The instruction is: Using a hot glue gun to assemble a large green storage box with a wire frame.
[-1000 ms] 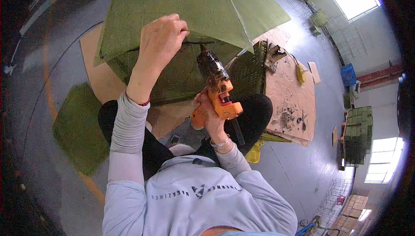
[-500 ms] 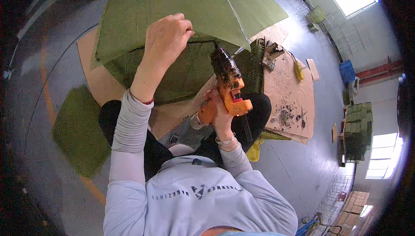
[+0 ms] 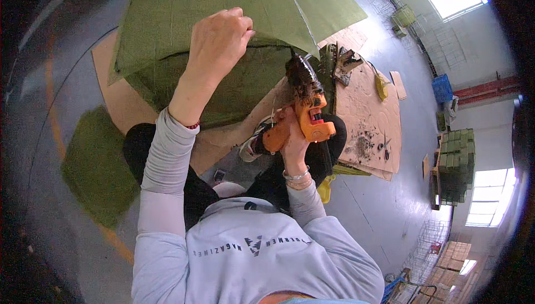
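My left hand (image 3: 220, 42) is closed, its fingers pinched at the raised flap of a green sheet (image 3: 184, 8). Below that flap lies a darker green layer (image 3: 228, 89), with a dark line running along the fold between them. My right hand (image 3: 292, 142) grips an orange hot glue gun (image 3: 316, 120) by its handle. The gun's front end is coated in black, glossy residue, and its nozzle points up and away, close to the right end of the dark line. Whether the tip touches the sheet I cannot tell.
Cardboard (image 3: 370, 120) with black stains lies at the right, bearing scissors (image 3: 384, 147), a residue-caked block (image 3: 346, 65) and a yellow object (image 3: 381, 85). Another green piece (image 3: 100, 164) rests on the floor at the left. Green stacks (image 3: 456, 164) stand farther right.
The glue gun and my right hand have moved right and slightly toward the far side. My left hand has risen a little, still at the flap.
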Demonstrator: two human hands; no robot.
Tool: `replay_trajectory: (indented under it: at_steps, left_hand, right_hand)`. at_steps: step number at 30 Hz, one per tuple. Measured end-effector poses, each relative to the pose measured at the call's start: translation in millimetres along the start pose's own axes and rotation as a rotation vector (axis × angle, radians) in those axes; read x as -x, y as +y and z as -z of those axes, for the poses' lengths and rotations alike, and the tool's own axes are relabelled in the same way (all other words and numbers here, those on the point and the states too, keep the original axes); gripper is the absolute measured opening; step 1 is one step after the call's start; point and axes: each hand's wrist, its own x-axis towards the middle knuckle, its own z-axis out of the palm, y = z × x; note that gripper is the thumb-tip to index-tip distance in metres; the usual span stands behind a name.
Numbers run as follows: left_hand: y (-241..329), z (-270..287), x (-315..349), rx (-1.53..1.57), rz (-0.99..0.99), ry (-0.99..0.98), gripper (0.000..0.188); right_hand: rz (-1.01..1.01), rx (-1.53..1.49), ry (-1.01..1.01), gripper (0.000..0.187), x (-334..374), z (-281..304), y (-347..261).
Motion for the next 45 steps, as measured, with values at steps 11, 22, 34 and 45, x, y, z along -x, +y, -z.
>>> replay_trajectory:
  at_steps: [11,22,34,45]
  left_hand:
    - [6,-16,-2,0.016,-0.038,0.039,0.017]
    - [-15,-48,28,-0.67,-0.273,0.514,0.066]
    - [-12,-53,37,-0.378,-0.269,0.428,0.068]
    - [-13,-46,34,-0.258,-0.315,0.424,0.07]
  right_hand:
    - [0.108,0.055,0.256,0.018,-22,-3,-33]
    - [0.15,0.174,0.22,0.022,-29,-6,-47]
    - [0.12,0.205,0.238,0.024,-20,-10,-51]
    - [0.133,0.204,0.264,0.022,-20,-19,-50]
